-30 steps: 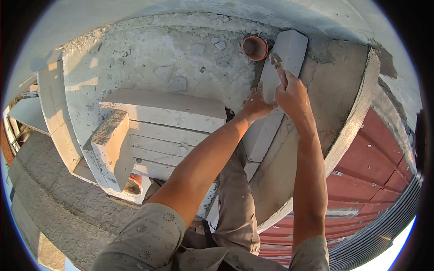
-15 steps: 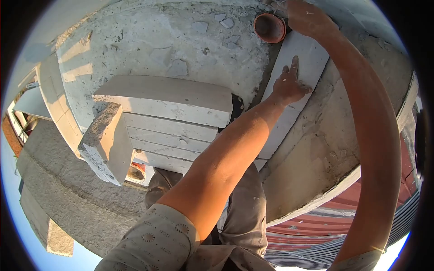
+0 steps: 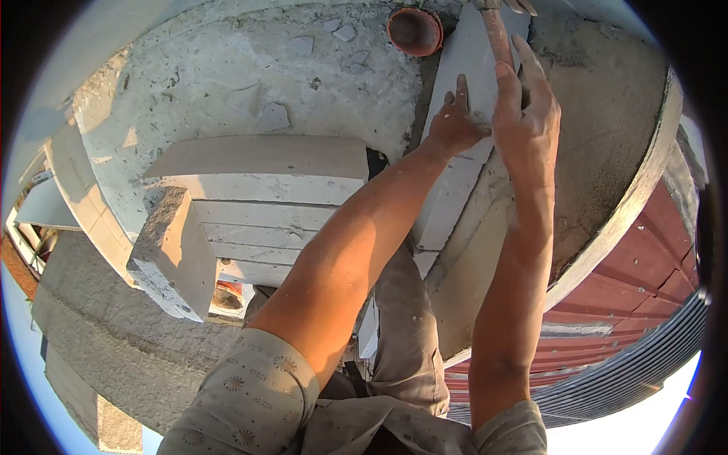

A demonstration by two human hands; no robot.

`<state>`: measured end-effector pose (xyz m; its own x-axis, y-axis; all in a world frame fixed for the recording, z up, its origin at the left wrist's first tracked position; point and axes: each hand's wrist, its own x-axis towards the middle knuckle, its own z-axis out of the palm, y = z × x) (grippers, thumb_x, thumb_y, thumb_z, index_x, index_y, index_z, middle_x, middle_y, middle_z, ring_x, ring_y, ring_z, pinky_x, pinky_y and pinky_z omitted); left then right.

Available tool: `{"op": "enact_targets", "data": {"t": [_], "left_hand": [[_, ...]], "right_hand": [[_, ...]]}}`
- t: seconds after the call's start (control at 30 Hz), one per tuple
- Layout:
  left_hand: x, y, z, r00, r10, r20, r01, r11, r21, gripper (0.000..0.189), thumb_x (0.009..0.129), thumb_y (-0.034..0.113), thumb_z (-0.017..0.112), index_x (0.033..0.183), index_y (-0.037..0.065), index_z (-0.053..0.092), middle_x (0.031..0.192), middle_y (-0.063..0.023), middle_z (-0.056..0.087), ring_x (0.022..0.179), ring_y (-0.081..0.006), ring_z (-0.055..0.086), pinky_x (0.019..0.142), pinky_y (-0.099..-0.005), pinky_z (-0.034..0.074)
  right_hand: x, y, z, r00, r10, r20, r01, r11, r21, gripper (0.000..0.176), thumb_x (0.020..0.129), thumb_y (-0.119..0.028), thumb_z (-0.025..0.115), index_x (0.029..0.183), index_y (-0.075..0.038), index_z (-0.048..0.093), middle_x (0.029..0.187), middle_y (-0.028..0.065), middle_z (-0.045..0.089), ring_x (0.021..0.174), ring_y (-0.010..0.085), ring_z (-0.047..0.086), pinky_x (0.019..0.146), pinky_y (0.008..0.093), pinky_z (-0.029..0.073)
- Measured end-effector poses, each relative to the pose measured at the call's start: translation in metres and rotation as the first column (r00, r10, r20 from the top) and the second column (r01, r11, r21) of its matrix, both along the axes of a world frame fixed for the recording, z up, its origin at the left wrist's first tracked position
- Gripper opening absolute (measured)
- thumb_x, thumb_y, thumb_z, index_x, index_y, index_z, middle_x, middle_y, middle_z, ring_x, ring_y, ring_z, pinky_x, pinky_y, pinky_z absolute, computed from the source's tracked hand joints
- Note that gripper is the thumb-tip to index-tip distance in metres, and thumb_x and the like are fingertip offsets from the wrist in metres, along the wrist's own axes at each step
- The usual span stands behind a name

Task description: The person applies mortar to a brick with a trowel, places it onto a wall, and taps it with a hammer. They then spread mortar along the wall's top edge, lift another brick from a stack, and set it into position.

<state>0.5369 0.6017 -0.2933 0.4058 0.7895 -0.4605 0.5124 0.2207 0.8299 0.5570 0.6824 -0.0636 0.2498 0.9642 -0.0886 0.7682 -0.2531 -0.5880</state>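
Note:
My left hand (image 3: 455,127) lies with fingers spread on the long pale block (image 3: 455,189), which runs along the inner side of the curved ledge. Over its far right edge, my right hand (image 3: 527,125) is closed around the handle of a hammer (image 3: 497,36). The hammer's head is at the top of the head view, partly cut off. An orange-rimmed bucket (image 3: 438,34) with a dark inside stands left of the block's far end.
Pale blocks (image 3: 258,186) are stacked to the left, with another block (image 3: 171,254) upright beside them. Broken flakes (image 3: 274,117) lie on the rough concrete floor (image 3: 205,83). Beyond the curved concrete ledge (image 3: 599,144), a red metal roof (image 3: 637,258) and a bundle of dark cables (image 3: 607,394) lie lower right.
My right hand has come down and closer from the top edge, bringing the hammer into view. My left hand remains on the block. The whole view has shifted slightly.

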Motion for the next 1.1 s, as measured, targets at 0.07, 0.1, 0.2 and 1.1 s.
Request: {"op": "enact_targets", "data": {"t": [0.07,0.1,0.2,1.1], "left_hand": [[-0.019,0.015,0.042,0.998,0.013,0.054,-0.007,0.994,-0.113,0.133,0.072,0.051,0.083,0.158,0.004,-0.007,0.152,-0.0391,0.027,0.145,-0.0429,0.032,0.116,-0.0412,0.035],[-0.029,0.026,0.068,0.995,0.029,0.094,-0.007,0.973,-0.229,0.133,0.073,0.052,0.083,0.158,0.004,-0.007,0.152,-0.0395,0.026,0.145,-0.0429,0.031,0.116,-0.0411,0.035],[-0.031,0.030,0.068,0.998,-0.039,0.055,0.053,0.960,-0.276,0.136,0.072,0.051,0.084,0.157,0.002,-0.010,0.153,-0.0396,0.025,0.144,-0.0427,0.032,0.116,-0.0409,0.036],[-0.034,0.032,0.069,0.997,-0.059,0.051,0.071,0.955,-0.289,0.134,0.073,0.045,0.084,0.157,0.005,-0.012,0.152,-0.0431,0.021,0.141,-0.0467,0.035,0.115,-0.0396,0.037]], "right_hand": [[-0.002,-0.029,-0.002,0.991,-0.132,0.001,0.131,0.988,0.076,0.042,0.102,-0.029,0.050,0.124,0.005,0.058,0.120,0.0270,0.066,0.103,0.0409,0.068,0.088,0.0487,0.052],[-0.001,-0.039,-0.002,0.981,-0.194,-0.023,0.195,0.979,0.059,0.044,0.102,-0.030,0.050,0.124,0.007,0.058,0.120,0.0286,0.065,0.104,0.0410,0.068,0.088,0.0490,0.052],[0.002,-0.055,-0.019,0.951,-0.306,-0.045,0.310,0.944,0.110,0.047,0.104,-0.031,0.048,0.124,0.011,0.057,0.115,0.0311,0.065,0.105,0.0411,0.067,0.087,0.0481,0.052],[0.007,-0.065,-0.071,0.906,-0.408,0.117,0.422,0.893,-0.159,0.038,0.104,-0.023,0.045,0.123,0.009,0.050,0.112,0.0339,0.060,0.104,0.0481,0.062,0.083,0.0514,0.051]]}}
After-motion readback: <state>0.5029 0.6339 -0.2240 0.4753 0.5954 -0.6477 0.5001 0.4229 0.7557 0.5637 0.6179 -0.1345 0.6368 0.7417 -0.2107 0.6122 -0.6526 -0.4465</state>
